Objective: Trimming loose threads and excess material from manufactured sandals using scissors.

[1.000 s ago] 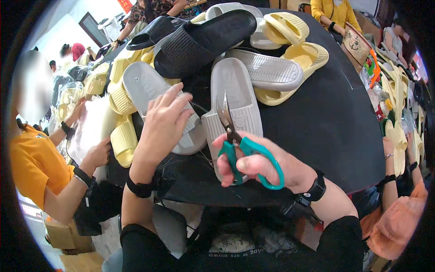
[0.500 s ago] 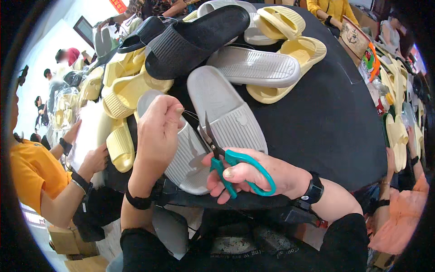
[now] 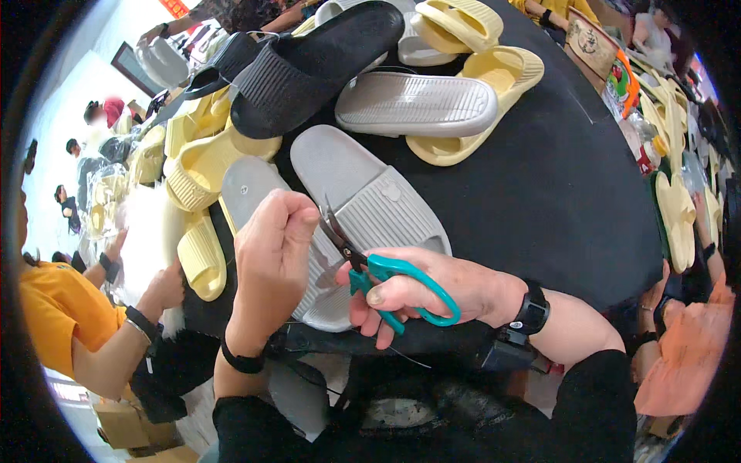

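My right hand (image 3: 432, 289) is closed around teal-handled scissors (image 3: 413, 282), with thumb and fingers in the loops. Their dark blades point up and left, slightly parted. Just left of the tips, my left hand (image 3: 274, 243) is closed in a pinch; what it holds is hidden. Beneath both hands lie two grey ribbed slide slippers side by side, the right slipper (image 3: 390, 204) plainly visible and the left slipper (image 3: 251, 189) partly covered by my left hand. A thin strand (image 3: 409, 357) hangs below my right hand, at the table edge.
On the black table (image 3: 552, 208) lie a black slipper (image 3: 309, 73), an upturned grey slipper (image 3: 417, 104) and several yellow slippers (image 3: 202, 255). A person in an orange shirt (image 3: 65, 320) works at the left. Slippers and a bottle (image 3: 652, 154) crowd the right side.
Both hands have shifted slightly, and the blade tips are now closer to my left fingers. The thin strand seen between those fingers and the slippers no longer shows. The view has tilted a little.
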### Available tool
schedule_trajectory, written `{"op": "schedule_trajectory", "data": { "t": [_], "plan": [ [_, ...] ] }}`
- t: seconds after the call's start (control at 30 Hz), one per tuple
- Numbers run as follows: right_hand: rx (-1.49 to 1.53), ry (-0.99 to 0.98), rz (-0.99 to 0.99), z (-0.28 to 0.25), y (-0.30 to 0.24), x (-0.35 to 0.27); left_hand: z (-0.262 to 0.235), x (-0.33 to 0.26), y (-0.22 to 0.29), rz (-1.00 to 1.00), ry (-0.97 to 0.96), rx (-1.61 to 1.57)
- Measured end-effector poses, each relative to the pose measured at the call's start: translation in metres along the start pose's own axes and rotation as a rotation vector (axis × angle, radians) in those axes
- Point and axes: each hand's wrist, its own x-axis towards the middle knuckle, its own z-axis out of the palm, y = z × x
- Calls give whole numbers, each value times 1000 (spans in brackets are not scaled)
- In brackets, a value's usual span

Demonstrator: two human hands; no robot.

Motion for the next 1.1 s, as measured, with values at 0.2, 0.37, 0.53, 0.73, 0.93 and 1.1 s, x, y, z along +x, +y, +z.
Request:
{"op": "schedule_trajectory", "data": {
  "t": [0.2, 0.37, 0.53, 0.73, 0.93, 1.1],
  "plan": [
    [17, 53, -46, -5, 2, -1, 4, -4, -8, 9, -3, -21],
    [24, 84, -76, -8, 1, -3, 3, -4, -13, -111, 42, -84],
    [83, 221, -116, -3, -3, 1, -10, -5, -17, -211, 171, -282],
    [40, 222, -133, -1, -10, 2, -45, -5, -34, -113, 250, -660],
    [17, 284, -157, -6, -9, 0, -70, -10, -16, 57, 563, -724],
    [27, 263, -184, -8, -9, 0, -141, -51, -5, 108, 656, -667]
  ]
}}
